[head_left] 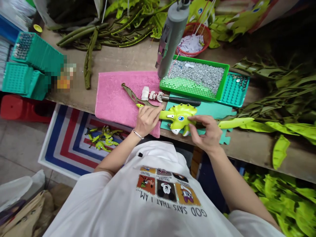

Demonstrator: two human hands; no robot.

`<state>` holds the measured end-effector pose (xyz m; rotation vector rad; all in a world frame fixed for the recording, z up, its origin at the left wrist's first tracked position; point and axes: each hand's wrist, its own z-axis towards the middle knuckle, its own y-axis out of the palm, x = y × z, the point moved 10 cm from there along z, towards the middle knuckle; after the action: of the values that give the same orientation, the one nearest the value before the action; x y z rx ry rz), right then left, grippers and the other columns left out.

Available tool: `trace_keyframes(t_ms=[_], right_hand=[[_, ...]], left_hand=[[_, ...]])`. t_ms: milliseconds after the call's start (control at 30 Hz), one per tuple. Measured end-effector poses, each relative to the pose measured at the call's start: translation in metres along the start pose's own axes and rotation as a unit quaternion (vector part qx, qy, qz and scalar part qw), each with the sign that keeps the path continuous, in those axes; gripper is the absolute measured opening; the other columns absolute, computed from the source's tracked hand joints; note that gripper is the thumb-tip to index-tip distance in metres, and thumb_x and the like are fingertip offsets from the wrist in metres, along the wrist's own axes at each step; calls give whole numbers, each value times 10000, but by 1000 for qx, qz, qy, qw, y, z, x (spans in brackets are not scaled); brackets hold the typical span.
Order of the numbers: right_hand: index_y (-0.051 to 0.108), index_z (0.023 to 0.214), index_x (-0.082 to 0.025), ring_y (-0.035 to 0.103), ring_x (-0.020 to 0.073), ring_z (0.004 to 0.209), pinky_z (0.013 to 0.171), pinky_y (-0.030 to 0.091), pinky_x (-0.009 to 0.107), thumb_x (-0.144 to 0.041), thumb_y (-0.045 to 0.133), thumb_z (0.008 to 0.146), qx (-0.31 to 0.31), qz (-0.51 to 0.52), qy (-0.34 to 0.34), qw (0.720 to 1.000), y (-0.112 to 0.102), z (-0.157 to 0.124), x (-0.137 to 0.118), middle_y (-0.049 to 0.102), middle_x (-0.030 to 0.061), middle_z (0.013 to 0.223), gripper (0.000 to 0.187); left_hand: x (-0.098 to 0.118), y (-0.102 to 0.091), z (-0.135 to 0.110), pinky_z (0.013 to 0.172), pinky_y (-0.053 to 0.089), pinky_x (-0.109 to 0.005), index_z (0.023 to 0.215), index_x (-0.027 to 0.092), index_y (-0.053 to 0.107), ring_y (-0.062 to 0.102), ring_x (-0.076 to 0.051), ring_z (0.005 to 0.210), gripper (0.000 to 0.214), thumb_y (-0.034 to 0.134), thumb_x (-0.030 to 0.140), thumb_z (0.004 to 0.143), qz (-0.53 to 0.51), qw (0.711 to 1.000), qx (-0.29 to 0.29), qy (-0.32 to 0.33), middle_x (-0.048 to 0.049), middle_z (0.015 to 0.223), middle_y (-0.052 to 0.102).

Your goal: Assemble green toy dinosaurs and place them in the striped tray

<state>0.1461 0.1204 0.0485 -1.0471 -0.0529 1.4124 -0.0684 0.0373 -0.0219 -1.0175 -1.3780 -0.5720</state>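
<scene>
Gripping a green toy dinosaur head [179, 118] in both hands, the person holds it over a teal foam mat [209, 112] near the front of the desk [247, 148]. The right hand [206, 130] has its grip clamped on the side of the head, while the left hand [147, 120] closes its grip around the horned snout, apparently steadying the toy from both ends. An olive dinosaur part [133, 97] lies on a pink towel [123, 98], whose softness probably protects the pieces from scratches. A green tray of screws [195, 77] and a hanging grey power screwdriver [171, 39] sit close by, seemingly placed for easy reach. The white shirt [158, 194] reads "GOD SAYS THAT I AM" beneath Mickey Mouse pictures.
</scene>
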Motion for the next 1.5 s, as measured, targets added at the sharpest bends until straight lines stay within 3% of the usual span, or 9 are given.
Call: trace_keyframes(t_ms=[267,367,467,600,767,833,933,1167,1500], right_hand=[[593,1161,-235,728,228,877,725,602,361,-169,708,809,28,-14,51,998,0,-10,14,750,56,989,376],[607,1127,-235,736,218,850,709,602,350,-205,713,810,34,-19,88,995,-1,-15,25,753,49,968,335],[603,1120,-237,743,234,900,810,612,410,-242,691,838,54,18,137,989,-1,-8,37,749,54,997,295],[550,1160,-279,714,237,1073,954,591,456,-271,661,872,80,150,146,975,10,38,42,709,53,1124,309],[448,1304,-380,592,250,1297,1052,548,496,-321,795,764,-19,261,122,957,73,126,47,574,45,1424,645],[450,1315,-389,594,253,1282,1028,560,488,-322,859,685,-62,305,114,943,104,154,50,599,31,1381,754],[544,1200,-333,656,233,1135,910,604,437,-299,872,653,-106,368,107,918,137,181,50,685,1,1102,639],[631,923,-233,645,138,683,631,592,304,-293,901,573,-31,354,166,920,119,195,51,604,-51,744,446],[543,744,-235,589,139,458,511,513,292,-414,758,692,108,376,197,899,121,167,61,580,-65,532,284]], left_hand=[[5,-3,-3,1161,293,-481,1114,246,764,636,-264,1088,289,609,376,908,144,980,-33,135,-87,985,766],[4,-38,-12,1200,286,-453,1254,226,662,549,-265,1304,401,608,440,919,123,972,124,158,-122,1253,694],[-26,-63,-23,1186,348,-405,1418,236,448,467,-251,1407,670,691,500,852,-65,960,267,57,-146,1470,520],[-56,-33,-26,1075,456,-363,1305,231,437,616,-211,1211,712,806,387,717,-329,905,256,-85,-112,1312,596],[-44,7,-28,942,501,-287,1065,208,512,668,-131,979,551,862,243,641,-447,862,202,-131,1,1029,656],[-42,18,-26,883,513,-272,986,202,492,664,-112,889,554,891,239,602,-459,857,189,-142,21,951,652],[-46,29,-21,853,522,-283,953,217,446,653,-105,822,626,920,225,544,-463,852,187,-155,45,898,637],[-51,35,-10,856,538,-300,1048,236,409,662,-131,887,680,895,198,575,-451,864,181,-129,25,969,624],[-51,43,-10,920,571,-387,1178,283,351,721,-183,940,757,880,263,638,-484,851,146,-139,11,1063,600]])
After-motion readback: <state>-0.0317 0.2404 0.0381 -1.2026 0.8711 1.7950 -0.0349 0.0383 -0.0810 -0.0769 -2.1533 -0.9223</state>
